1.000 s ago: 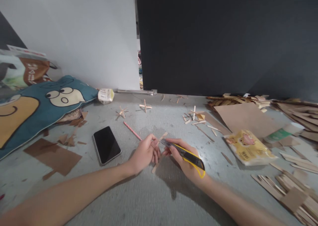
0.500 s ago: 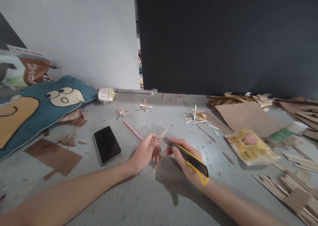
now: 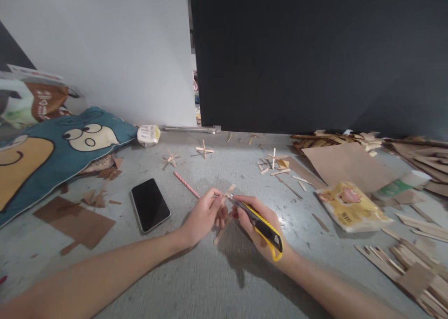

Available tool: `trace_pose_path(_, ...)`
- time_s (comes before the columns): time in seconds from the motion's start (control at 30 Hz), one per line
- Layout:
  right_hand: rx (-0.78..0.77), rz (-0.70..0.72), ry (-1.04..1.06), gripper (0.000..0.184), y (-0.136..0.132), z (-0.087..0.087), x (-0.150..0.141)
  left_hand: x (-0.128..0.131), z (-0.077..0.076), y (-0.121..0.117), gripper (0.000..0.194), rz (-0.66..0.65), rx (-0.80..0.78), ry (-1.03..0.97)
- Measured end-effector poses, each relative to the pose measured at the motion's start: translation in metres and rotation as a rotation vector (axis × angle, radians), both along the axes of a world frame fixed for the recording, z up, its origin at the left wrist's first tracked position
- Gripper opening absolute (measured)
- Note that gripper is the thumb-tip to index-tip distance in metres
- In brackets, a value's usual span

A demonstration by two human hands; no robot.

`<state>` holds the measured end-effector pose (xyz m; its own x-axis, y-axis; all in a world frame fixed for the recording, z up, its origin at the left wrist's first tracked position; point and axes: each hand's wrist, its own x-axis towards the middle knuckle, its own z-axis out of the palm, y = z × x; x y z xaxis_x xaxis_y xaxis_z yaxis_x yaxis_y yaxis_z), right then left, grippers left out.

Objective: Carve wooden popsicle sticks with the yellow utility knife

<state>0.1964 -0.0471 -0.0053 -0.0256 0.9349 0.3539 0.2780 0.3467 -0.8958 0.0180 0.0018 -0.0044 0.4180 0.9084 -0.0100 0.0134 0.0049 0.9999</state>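
Note:
My left hand (image 3: 203,216) is closed in a pinch on a thin wooden stick (image 3: 229,190) held just above the grey floor (image 3: 217,281). My right hand (image 3: 257,225) is wrapped round a black and yellow utility knife (image 3: 259,222), whose tip meets the stick beside my left fingers. A second wooden strip (image 3: 221,231) lies on the floor under both hands. A pink pencil (image 3: 186,184) lies just left of my left hand.
A black phone (image 3: 150,204) lies to the left, near brown cardboard pieces (image 3: 75,222) and a blue cartoon cushion (image 3: 52,146). Small stick crosses (image 3: 205,149) and loose sticks (image 3: 276,167) lie farther off. A yellow packet (image 3: 350,206), a cardboard sheet (image 3: 345,166) and stacked strips (image 3: 406,267) fill the right.
The knife has shifted slightly left and closer to the stick, its tip now touching it. My left hand has stayed almost still.

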Motion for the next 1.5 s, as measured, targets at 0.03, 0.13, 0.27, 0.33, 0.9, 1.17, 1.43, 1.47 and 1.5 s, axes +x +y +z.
trace_pose_path(0.03,-0.012,-0.003,-0.003,0.025,0.0,0.0,0.0,0.0,0.001,0.0,0.052,0.001,0.002,-0.002)
trace_pose_path(0.13,-0.032,-0.007,-0.003,0.027,0.0,0.002,0.0,0.0,0.001,-0.001,0.051,0.007,0.025,0.008)
trace_pose_path(0.27,-0.045,-0.01,-0.007,0.028,-0.001,0.002,0.0,-0.001,-0.003,0.0,0.049,0.011,0.07,0.042)
trace_pose_path(0.33,-0.05,-0.006,-0.004,0.028,0.0,0.0,0.001,-0.002,-0.005,0.001,0.048,0.005,0.083,0.063)
trace_pose_path(0.9,-0.113,0.038,0.162,0.031,0.006,-0.001,0.007,-0.001,-0.005,0.004,0.054,-0.015,-0.021,0.008)
trace_pose_path(1.17,-0.146,0.049,0.199,0.035,0.008,-0.002,0.007,-0.001,-0.002,0.003,0.05,-0.002,-0.021,0.0)
trace_pose_path(1.43,-0.205,0.096,0.314,0.039,0.01,-0.004,0.007,-0.001,0.003,0.005,0.048,0.003,-0.049,0.011)
trace_pose_path(1.47,-0.199,0.106,0.308,0.039,0.009,-0.002,0.007,-0.001,0.003,0.006,0.049,0.002,-0.051,0.01)
trace_pose_path(1.5,-0.189,0.113,0.29,0.038,0.008,-0.001,0.007,-0.001,0.003,0.006,0.05,0.003,-0.051,0.003)
